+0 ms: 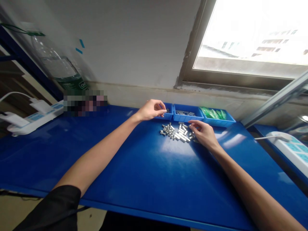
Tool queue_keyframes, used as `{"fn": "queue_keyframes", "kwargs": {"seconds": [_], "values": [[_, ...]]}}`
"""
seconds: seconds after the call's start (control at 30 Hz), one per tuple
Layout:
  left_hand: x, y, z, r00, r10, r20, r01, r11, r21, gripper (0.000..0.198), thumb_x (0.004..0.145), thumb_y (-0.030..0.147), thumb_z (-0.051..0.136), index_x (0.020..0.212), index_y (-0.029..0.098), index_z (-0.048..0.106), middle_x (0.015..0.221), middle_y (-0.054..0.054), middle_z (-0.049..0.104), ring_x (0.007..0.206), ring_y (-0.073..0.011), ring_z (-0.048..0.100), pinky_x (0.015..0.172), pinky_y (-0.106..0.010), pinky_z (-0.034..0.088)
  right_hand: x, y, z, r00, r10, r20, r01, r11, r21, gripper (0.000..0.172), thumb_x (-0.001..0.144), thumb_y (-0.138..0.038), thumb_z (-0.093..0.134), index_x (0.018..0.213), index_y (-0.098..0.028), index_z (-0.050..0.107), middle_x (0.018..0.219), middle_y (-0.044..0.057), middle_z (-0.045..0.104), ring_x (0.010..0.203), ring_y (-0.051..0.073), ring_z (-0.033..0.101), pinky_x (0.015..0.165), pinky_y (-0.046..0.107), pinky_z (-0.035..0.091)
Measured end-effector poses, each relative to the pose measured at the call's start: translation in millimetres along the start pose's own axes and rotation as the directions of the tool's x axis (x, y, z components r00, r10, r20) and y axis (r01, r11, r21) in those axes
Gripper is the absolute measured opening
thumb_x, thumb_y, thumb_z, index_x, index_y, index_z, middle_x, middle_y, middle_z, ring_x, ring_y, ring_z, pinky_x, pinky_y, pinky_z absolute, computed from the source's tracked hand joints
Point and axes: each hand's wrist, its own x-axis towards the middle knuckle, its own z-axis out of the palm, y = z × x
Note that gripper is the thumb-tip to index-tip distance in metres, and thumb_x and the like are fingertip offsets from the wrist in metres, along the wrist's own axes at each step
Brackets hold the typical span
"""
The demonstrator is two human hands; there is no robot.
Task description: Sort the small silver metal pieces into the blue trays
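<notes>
My left hand point(151, 110) hovers over the left blue bin point(169, 116), thumb and forefinger pinched together. Whatever lies between those fingertips is too small to make out. At the right side of a pile of short silvery metal pieces point(182, 134), my right hand point(202, 131) has its thumb and forefinger closed at the pieces; I cannot make out what is in them. Left of these longer pieces lies a cluster of small screw-like metal parts point(166, 129). The left bin's contents are partly hidden by my left hand.
A middle blue bin point(188, 117) holds metal pieces, and a right blue bin point(220, 122) holds green packets. Power strips lie at the left point(36, 119) and right point(292, 149). A large plastic bottle point(56, 64) stands back left. The blue table point(144, 173) meets the wall behind the bins.
</notes>
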Motion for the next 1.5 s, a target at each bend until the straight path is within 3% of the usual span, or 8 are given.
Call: {"fn": "queue_keyframes", "kwargs": {"seconds": [0.23,0.53,0.67,0.8,1.07,1.3,1.4,1.5], "values": [[-0.3,4.1,-5.5,0.970,-0.020,0.241,0.048,0.993,-0.111,0.039,0.077,0.041,0.086,0.101,0.012,0.075,0.090,-0.011,0.080,0.083,-0.0193,0.076,0.079,-0.029,0.060,1.7,-3.1,-6.3,0.998,0.000,-0.058,0.014,0.971,0.238,0.035,0.086,-0.044,0.072,0.112,-0.020,0.076,0.096,0.008,0.074,0.078,0.023,0.075,0.072,0.035,0.057],[6.5,-16.6,11.8,0.971,-0.190,-0.145,0.138,0.941,-0.307,0.051,0.081,0.032,0.084,0.123,0.007,0.072,0.104,-0.018,0.079,0.098,-0.0254,0.078,0.090,-0.037,0.063,1.4,-2.4,-5.5,0.997,0.072,-0.023,-0.053,0.875,0.482,0.037,0.072,-0.049,0.089,0.092,-0.020,0.078,0.088,0.006,0.079,0.080,0.023,0.076,0.077,0.035,0.061],[3.8,-6.3,13.9,0.989,-0.089,-0.115,0.071,0.986,-0.150,0.040,0.086,0.030,0.078,0.120,0.009,0.074,0.099,-0.015,0.080,0.092,-0.0235,0.079,0.085,-0.034,0.063,1.3,-2.9,-5.2,0.996,0.093,0.016,-0.087,0.844,0.529,0.043,0.066,-0.049,0.094,0.094,-0.020,0.078,0.101,0.009,0.082,0.095,0.027,0.078,0.091,0.041,0.062],[-1.7,5.8,10.6,0.997,0.002,0.077,-0.010,0.995,0.104,0.030,0.088,0.033,0.072,0.109,0.013,0.080,0.102,-0.011,0.081,0.092,-0.0216,0.078,0.084,-0.028,0.060,1.5,-4.0,-5.6,0.991,0.129,0.047,-0.134,0.828,0.545,0.050,0.065,-0.053,0.093,0.099,-0.019,0.079,0.096,0.010,0.082,0.091,0.028,0.079,0.089,0.042,0.063],[-6.1,-6.2,10.7,0.926,0.005,0.378,-0.154,0.919,0.363,0.025,0.082,0.019,0.073,0.105,0.017,0.083,0.101,-0.008,0.082,0.088,-0.0189,0.075,0.076,-0.022,0.053,0.0,-11.1,-10.0,0.981,0.150,0.119,-0.188,0.878,0.441,0.054,0.067,-0.064,0.088,0.090,-0.016,0.077,0.067,0.006,0.075,0.054,0.020,0.069,0.056,0.032,0.056],[-7.0,-10.3,13.2,0.921,0.014,0.389,-0.171,0.913,0.371,0.019,0.077,0.014,0.075,0.095,0.016,0.083,0.087,-0.007,0.080,0.076,-0.0168,0.072,0.067,-0.021,0.050,0.5,-6.4,-11.3,0.990,0.127,0.067,-0.142,0.931,0.337,0.045,0.075,-0.059,0.083,0.087,-0.017,0.077,0.071,0.007,0.075,0.062,0.021,0.069,0.059,0.033,0.056],[-6.8,-11.0,13.7,0.921,0.005,0.389,-0.165,0.911,0.379,0.016,0.077,0.012,0.074,0.091,0.015,0.082,0.085,-0.007,0.079,0.075,-0.0160,0.071,0.065,-0.021,0.048,1.1,-3.7,-10.8,0.999,-0.004,-0.052,0.009,0.995,0.097,0.035,0.081,-0.051,0.076,0.090,-0.018,0.080,0.086,0.009,0.077,0.073,0.023,0.070,0.066,0.035,0.056],[-6.7,-12.0,14.1,0.918,-0.009,0.396,-0.161,0.904,0.395,0.016,0.079,0.012,0.072,0.092,0.014,0.081,0.087,-0.007,0.079,0.076,-0.0159,0.071,0.066,-0.020,0.048,1.0,-1.4,-8.1,0.990,-0.141,-0.018,0.140,0.989,-0.045,0.029,0.084,-0.044,0.070,0.098,-0.021,0.081,0.103,0.010,0.078,0.085,0.025,0.071,0.075,0.038,0.057]]}}
